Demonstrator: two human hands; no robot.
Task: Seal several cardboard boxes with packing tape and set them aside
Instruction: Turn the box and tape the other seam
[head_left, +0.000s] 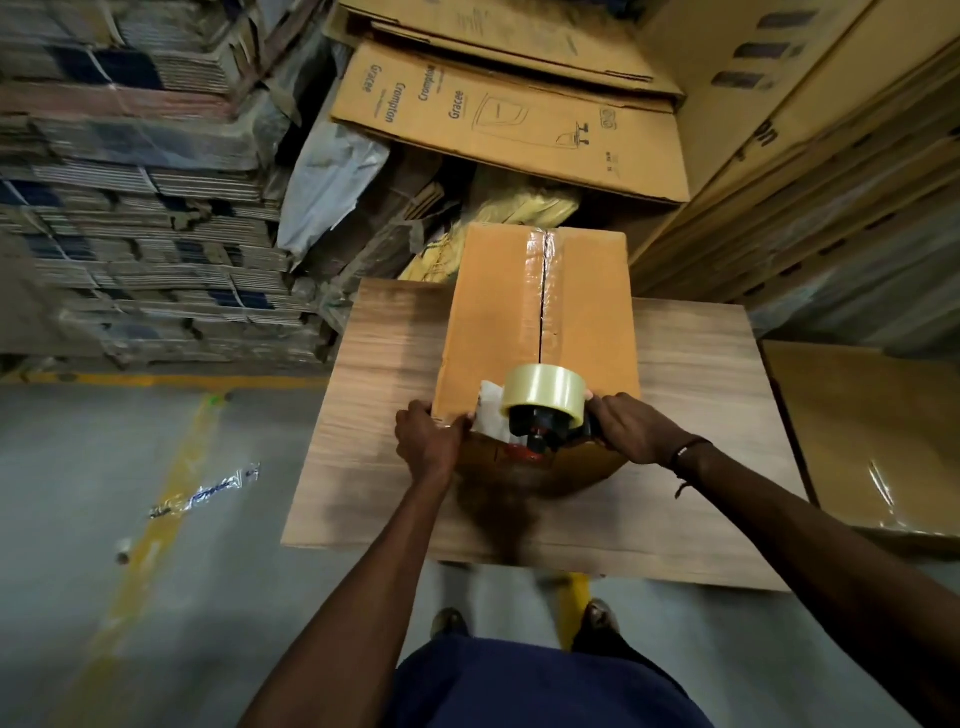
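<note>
Right hand (631, 428) grips tape dispenser (545, 408) | box (493, 322) near edge; left hand (431, 441) beside

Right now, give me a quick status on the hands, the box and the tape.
Left hand steadies the box near edge. Right hand grips tape dispenser at that edge. Tape covers the top seam. Nothing blocking.
</note>
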